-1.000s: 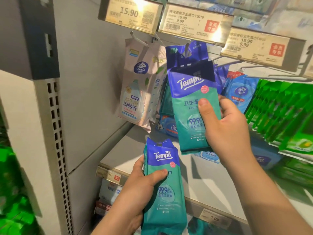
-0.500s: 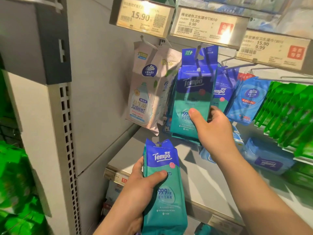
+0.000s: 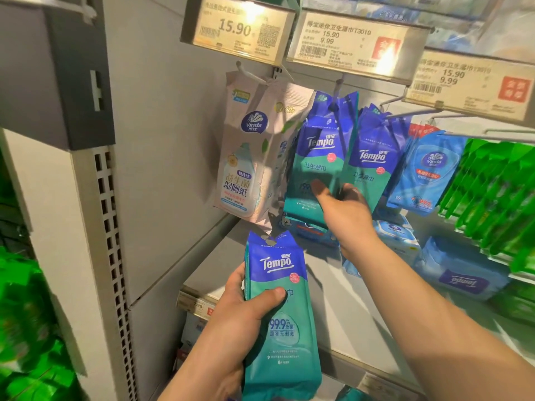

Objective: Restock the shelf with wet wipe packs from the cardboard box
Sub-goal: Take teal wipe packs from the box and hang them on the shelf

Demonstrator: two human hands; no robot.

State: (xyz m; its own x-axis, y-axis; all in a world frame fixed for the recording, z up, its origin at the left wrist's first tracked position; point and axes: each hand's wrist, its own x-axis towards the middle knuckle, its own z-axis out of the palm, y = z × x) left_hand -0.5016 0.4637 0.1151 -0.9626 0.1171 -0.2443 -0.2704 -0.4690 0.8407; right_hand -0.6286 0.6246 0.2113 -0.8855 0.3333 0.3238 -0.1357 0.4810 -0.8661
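Right hand: my right hand [image 3: 344, 209] is pinching the lower edge of the front Tempo pack [image 3: 314, 166], thumb on its face and fingers tucked behind, at the bottom of the row on the hook.

What has just changed: a second ago I was holding this pack up in front of the peg [image 3: 337, 85]; now its hang hole is sitting over the peg and the pack is hanging back against the others, so I am judging this one is as good as stocked.

Left hand: my left hand [image 3: 246, 319] is clutching a small stack of spare packs [image 3: 278, 308] low and well in front of the shelf, thumb pressed across the front one.

Meaning for the task: one more pack is going up, and several are waiting in my left hand; the cardboard box is out of sight.

Neighbours: a second row of Tempo packs [image 3: 373, 160] is hanging just to the right, touching mine; pale Vinda packs [image 3: 249, 157] are hanging to the left, blue Vinda packs [image 3: 428, 175] further right.

Surface: the grey shelf board [image 3: 231, 264] below is lying mostly bare at its near left, with flat wipe packs resting further back and right.

Room: price tags [image 3: 353, 44] are glaring above under store lighting, and a perforated grey upright [image 3: 110, 256] is bounding the bay on the left.
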